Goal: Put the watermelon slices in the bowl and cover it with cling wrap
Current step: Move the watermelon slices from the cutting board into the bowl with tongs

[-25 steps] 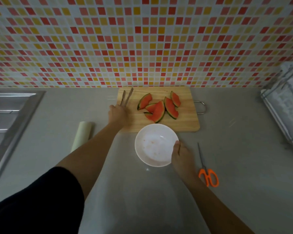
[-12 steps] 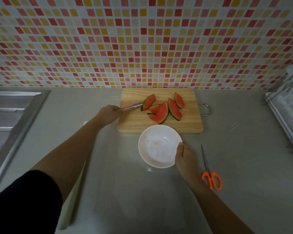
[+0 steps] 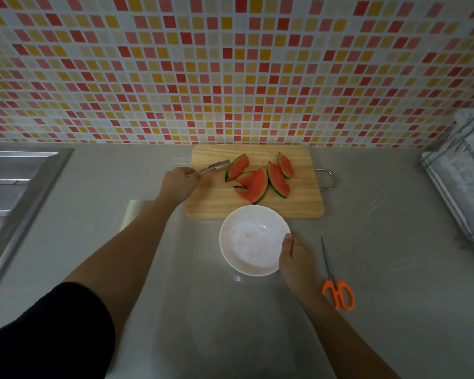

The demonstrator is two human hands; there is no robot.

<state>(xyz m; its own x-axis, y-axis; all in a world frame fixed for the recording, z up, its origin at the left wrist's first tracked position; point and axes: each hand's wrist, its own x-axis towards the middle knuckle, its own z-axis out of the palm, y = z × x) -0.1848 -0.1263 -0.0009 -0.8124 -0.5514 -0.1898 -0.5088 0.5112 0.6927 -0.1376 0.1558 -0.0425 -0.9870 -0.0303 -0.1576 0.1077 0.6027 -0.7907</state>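
On the near counter point(image 3: 389, 283), the right hand point(image 3: 296, 258) clasps the rim of the white bowl point(image 3: 244, 242); orange scissors point(image 3: 337, 291) lie just beside. Further left lies the cling wrap roll point(image 3: 133, 214). Beyond, the left hand point(image 3: 178, 183) grasps metal tongs point(image 3: 215, 168), tips near the watermelon slices point(image 3: 257, 181) heaped on the cutting board point(image 3: 298, 206).

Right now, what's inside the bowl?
The bowl holds no slices, only faint pink specks on its white inside. The right hand grips the rim and hides a bit of that edge. The slices lie on the board.
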